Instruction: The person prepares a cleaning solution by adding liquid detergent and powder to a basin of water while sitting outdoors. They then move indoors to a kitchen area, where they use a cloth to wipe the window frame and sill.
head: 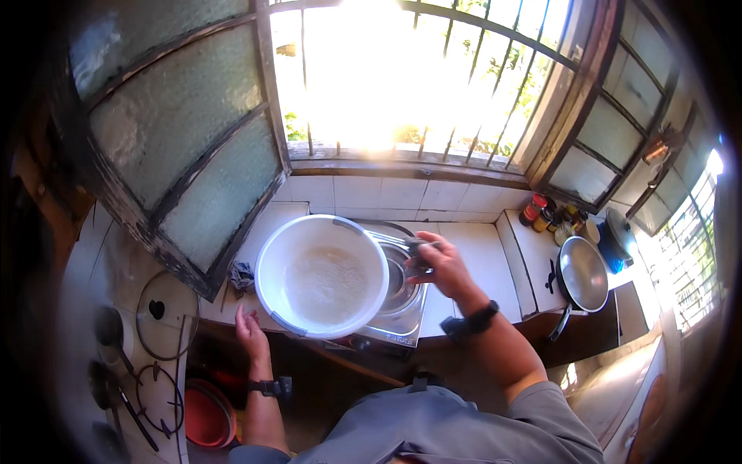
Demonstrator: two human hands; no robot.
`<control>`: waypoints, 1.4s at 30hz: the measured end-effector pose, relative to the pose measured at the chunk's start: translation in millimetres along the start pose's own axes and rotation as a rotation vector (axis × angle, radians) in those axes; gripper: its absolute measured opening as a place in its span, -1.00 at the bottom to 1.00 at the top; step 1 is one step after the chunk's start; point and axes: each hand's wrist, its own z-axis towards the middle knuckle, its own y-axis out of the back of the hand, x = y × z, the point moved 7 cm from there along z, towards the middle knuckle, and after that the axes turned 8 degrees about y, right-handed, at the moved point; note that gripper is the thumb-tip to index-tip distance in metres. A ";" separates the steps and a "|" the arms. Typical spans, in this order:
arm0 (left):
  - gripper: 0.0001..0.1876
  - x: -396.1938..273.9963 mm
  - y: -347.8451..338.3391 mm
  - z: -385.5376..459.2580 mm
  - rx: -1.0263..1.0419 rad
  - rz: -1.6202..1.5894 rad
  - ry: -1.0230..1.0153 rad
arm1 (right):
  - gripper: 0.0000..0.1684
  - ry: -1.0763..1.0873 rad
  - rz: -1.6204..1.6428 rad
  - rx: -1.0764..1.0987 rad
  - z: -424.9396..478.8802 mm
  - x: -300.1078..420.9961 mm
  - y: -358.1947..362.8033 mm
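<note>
A white plastic basin (271, 249) with grey grips on its rim stands partly over a stainless steel gas stove (400, 327). Cloudy, rippled water (330, 284) lies in its bottom. To the right of the basin, above the stove's exposed burner area, my right hand (446, 264) grips a dark grey wad (419, 255), probably a wet cloth. My left hand (253, 333) is held with fingers apart and nothing in it, just off the basin's front left side. A crumpled dark cloth (240, 277) lies on the tiles left of the basin.
At left are a glass lid (165, 333), a black pan support (159, 400) and ladles (110, 327). Below stands a red bucket (206, 414). Rightward sit a frying pan (582, 275) and several jars (542, 220). An open window sash (217, 168) overhangs the left counter.
</note>
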 end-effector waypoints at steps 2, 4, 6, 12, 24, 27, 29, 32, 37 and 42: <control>-0.67 -11.8 -4.2 5.8 -0.032 0.130 -0.163 | -0.54 -0.046 0.065 -0.146 -0.3 9.1 45.4; -0.69 -16.0 -21.1 8.2 -0.044 0.202 -0.285 | -0.63 -0.161 -0.033 -0.231 -3.0 6.1 109.6; -0.70 -19.4 -30.9 10.1 -0.053 0.261 -0.380 | -0.67 -0.300 -0.162 -0.260 -3.6 -6.3 167.5; -0.74 -66.6 -70.2 10.0 0.149 0.346 -0.321 | -0.61 -0.282 -0.472 -0.169 68.0 42.9 201.2; -0.72 -38.7 -87.9 28.9 0.236 0.100 -0.047 | -0.56 0.526 -1.153 0.597 301.1 50.0 0.1; -0.73 -29.8 -83.6 27.9 0.227 0.007 0.070 | -0.63 0.686 -1.244 0.712 327.6 38.3 -77.6; -0.73 -22.9 -83.0 27.2 0.213 -0.038 0.123 | -0.78 0.791 -1.211 0.842 344.2 20.2 -122.3; -0.73 -15.8 -80.3 27.8 0.192 -0.074 0.173 | -0.83 0.874 -1.324 0.899 376.4 -23.4 -167.5; -0.73 -3.9 -83.0 34.3 0.169 -0.130 0.212 | -0.82 0.987 -1.330 0.892 400.2 -69.0 -204.8; -0.73 8.7 -78.8 37.2 0.125 -0.168 0.245 | -0.84 0.870 -1.490 0.951 406.4 -93.6 -206.9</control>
